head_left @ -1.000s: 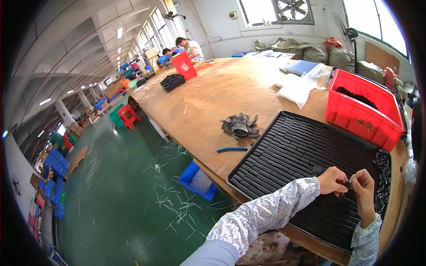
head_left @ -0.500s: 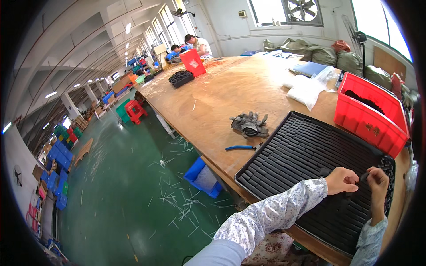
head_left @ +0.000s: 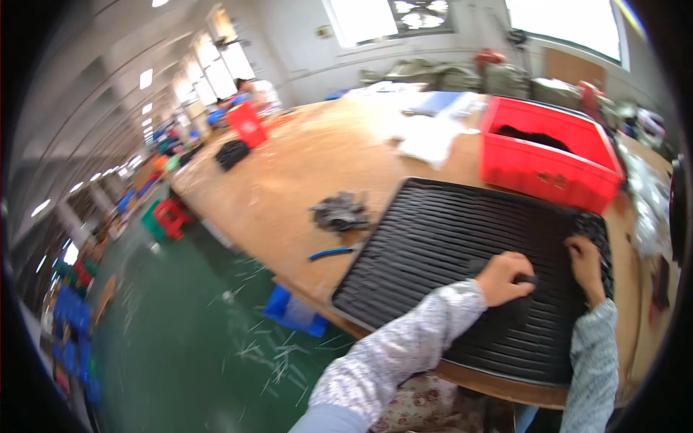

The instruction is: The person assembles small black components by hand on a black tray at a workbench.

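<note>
A black ridged tray (head_left: 404, 216) lies on the table before me, covered with rows of short black strips. My left hand (head_left: 507, 279) is over the middle of it, thumb and fingers closed on a small black piece (head_left: 527, 279) that sticks out past the fingertips. To its right, my right hand (head_left: 587, 267) is at the tray's right side, fingers bent down by a heap of loose black pieces (head_left: 593, 225). Whatever its fingertips hold is hidden and blurred.
A red bin (head_left: 548, 169) with black material stands behind the tray. Left of the tray lie grey gloves (head_left: 341, 213) and a blue-handled tool (head_left: 330, 253). White plastic bags (head_left: 429, 141) rest farther back. A blue crate (head_left: 296, 310) sits on the floor; people work at the far end.
My hands were close together over the tray; now they are apart, the right one by the loose pieces. The view has swung right, and the scene has shifted left.
</note>
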Demonstrator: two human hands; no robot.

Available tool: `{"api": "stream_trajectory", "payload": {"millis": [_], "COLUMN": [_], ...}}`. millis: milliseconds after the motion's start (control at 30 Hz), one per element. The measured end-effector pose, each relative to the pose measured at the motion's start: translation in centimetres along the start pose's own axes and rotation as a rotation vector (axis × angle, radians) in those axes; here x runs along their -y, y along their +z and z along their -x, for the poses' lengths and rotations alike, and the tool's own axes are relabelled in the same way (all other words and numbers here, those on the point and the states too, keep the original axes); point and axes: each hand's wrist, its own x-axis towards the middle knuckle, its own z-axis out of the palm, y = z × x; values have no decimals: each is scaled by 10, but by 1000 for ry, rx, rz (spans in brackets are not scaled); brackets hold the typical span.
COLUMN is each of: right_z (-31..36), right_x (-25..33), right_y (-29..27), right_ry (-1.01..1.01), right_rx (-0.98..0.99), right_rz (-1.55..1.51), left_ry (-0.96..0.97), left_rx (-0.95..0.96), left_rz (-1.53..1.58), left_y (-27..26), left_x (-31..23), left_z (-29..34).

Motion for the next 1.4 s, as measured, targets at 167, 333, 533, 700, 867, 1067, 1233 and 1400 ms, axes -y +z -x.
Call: {"api": "stream_trajectory", "payload": {"millis": [167, 333, 533, 700, 867, 1067, 1233, 1400], "right_z": [-11, -9, -1, -1, -4, 12, 17, 19], "right_x": [18, 11, 24, 11, 42, 120, 117, 122], "right_y": [-2, -24, -25, -21, -31, -11, -10, -16], "right_ry": [41, -71, -75, -91, -27, 72, 99, -93], "right_rx": [28, 150, 142, 84, -13, 302, 484, 350], "right_rz": [26, 373, 544, 554, 441, -975, -903, -560], "left_ry": [-261, -396, -418, -434, -390, -429, -453, -482], "left_rx": [162, 138, 179, 219, 177, 259, 262, 217], "left_rz": [392, 521, 522, 437, 483, 442, 516, 616], "left_y": [-24, -13, -17, -17, -14, -20, -19, -20], "left_x": [-10, -21, -21, -30, -27, -19, -17, -17], "left_z": [3, 0, 1, -3, -3, 0, 1, 1]}}
